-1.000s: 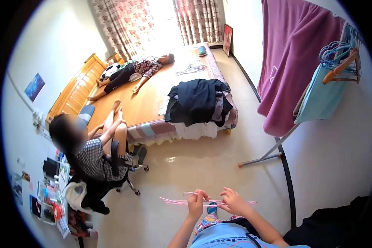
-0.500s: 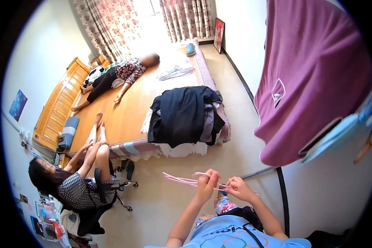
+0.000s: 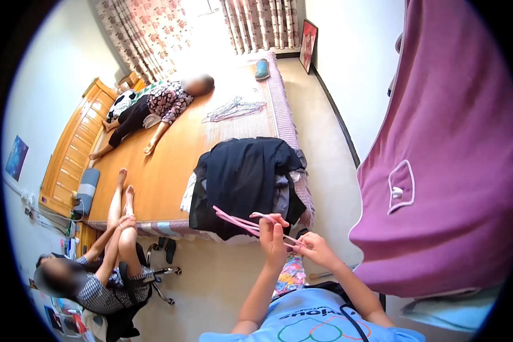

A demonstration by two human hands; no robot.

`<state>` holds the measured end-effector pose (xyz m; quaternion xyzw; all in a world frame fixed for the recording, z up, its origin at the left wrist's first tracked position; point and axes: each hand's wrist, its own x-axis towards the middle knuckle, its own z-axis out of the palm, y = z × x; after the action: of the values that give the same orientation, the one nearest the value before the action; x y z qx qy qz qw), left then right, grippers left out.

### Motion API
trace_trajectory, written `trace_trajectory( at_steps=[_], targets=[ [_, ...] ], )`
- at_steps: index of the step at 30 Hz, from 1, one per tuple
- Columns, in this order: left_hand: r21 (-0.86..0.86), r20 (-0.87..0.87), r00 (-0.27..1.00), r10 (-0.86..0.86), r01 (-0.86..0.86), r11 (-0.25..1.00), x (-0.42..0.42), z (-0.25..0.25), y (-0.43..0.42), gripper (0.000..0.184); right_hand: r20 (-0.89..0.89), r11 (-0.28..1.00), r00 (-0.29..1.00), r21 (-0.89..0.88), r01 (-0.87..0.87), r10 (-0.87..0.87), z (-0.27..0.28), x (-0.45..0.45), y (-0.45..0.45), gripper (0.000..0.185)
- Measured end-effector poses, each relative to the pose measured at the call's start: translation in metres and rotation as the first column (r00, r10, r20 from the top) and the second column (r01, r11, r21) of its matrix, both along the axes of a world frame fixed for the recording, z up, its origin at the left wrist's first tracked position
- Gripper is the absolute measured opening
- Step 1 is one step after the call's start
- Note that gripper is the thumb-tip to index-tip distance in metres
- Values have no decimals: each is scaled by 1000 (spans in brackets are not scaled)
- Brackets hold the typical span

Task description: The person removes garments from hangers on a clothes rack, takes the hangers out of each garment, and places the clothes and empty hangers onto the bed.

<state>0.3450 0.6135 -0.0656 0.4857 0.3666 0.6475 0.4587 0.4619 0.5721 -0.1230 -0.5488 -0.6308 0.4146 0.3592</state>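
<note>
Head view, left hand and right hand gripping slender pink hangers, dark clothes heaped on the bed beyond.

I have the left hand gripping several thin pink hangers, their far ends jutting out to the left, while the right hand pinches them at the near end. Just beyond, I see dark clothes heaped on the near edge of the bed, with pale hangers bundled farther back. One person lies toward the headboard side; another person sits at my left, feet up on the bed. A purple cloth hangs at my right.
</note>
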Motion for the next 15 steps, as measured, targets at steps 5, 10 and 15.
trace_trajectory(
  at_steps=[5,10,15],
  targets=[
    [36,240,969,63,-74,997,31,-1,101,25,2,998,999,54,39,-40,6,18,88,21],
    [44,445,894,42,-68,997,39,6,187,40,157,961,987,271,-59,17,18,39,163,21],
    [199,160,977,-138,105,974,43,13,249,45,206,895,976,444,-31,-68,47,74,235,27]
  ],
)
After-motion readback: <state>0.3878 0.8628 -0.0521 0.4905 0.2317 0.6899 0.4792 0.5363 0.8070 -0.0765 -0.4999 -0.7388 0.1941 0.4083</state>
